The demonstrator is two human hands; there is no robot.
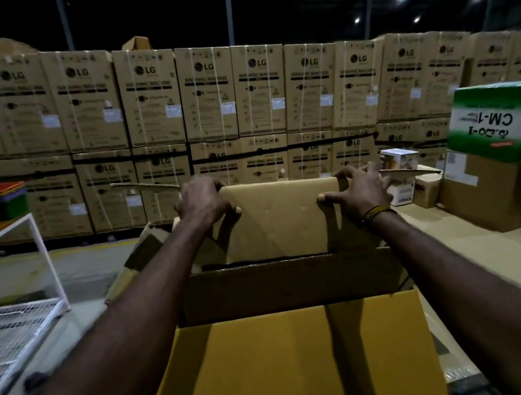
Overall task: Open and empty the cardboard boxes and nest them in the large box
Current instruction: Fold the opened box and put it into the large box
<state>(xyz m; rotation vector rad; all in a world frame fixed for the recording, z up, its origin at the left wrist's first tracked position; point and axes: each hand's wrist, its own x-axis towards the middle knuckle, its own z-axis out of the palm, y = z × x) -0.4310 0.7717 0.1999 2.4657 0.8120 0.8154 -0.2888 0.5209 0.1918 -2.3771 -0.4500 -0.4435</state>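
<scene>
A nesting step is judged to be in hand: the big box (291, 359) is lying open in front, near flap folded toward the camera. A smaller box (282, 219) is being held upright over its far side, long axis left to right, gripped at the top corners by the left hand (206, 201) and right hand (357, 189). Next, lowering it squarely inside is called for.

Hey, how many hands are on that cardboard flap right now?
2. The left hand has its grip on the upper left corner of the far flap of the large box; the right hand grips its upper right corner.
</scene>
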